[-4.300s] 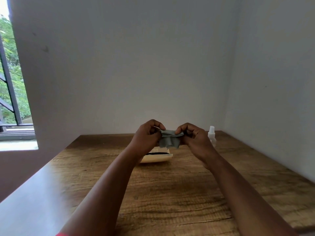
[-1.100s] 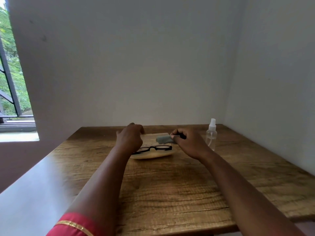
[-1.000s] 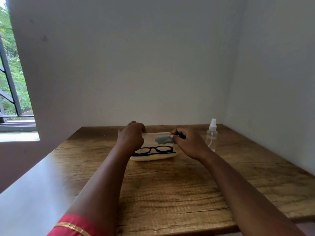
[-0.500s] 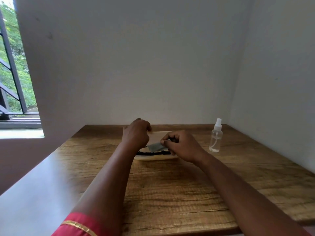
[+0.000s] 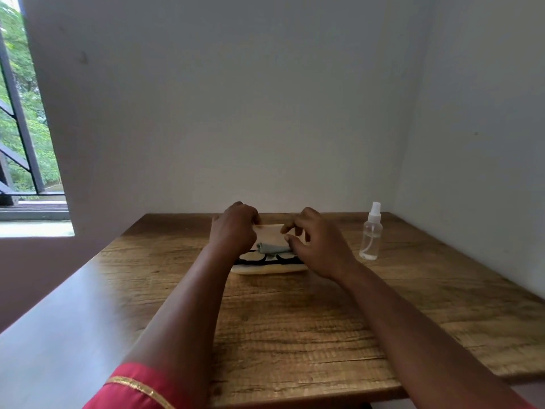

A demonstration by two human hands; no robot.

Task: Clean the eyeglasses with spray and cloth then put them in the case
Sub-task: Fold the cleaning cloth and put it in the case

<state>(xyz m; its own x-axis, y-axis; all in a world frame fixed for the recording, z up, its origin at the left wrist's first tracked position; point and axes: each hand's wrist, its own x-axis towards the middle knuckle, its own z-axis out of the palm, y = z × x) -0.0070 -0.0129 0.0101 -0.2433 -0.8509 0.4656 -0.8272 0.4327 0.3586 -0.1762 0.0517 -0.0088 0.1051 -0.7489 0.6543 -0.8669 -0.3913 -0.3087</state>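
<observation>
Since half a second earlier, the folded grey cloth point(image 5: 272, 248) has been released by the right hand point(image 5: 317, 246) and is now seen lying in the open eyeglass case point(image 5: 268, 269), on top of the black-framed eyeglasses point(image 5: 267, 260).

Item 1, right hand: fingers loosely spread and lifted just above the cloth, nothing gripped.

Item 2, left hand point(image 5: 234, 231): fingers curled over the far left edge of the raised case lid point(image 5: 269, 230); the lid appears to be held, though the fingertips are hidden.

Item 3, eyeglasses: laid flat inside the pale case, lenses partly covered by the cloth and by both hands.

Item 4, spray bottle point(image 5: 371, 233): clear, white-capped, upright, set well to the right of the case, untouched.

Status, as judged: cleaning is taken to be finished, glasses and cloth are stowed, and only the closing of the lid seems to be left.

Surroundings: a wood-grain bench point(image 5: 295, 335) is set into a corner of plain white walls point(image 5: 236, 113); a barred window point(image 5: 17, 128) with green foliage beyond is noted at far left. A red sleeve point(image 5: 138, 391) with gold trim is seen on the left arm.
</observation>
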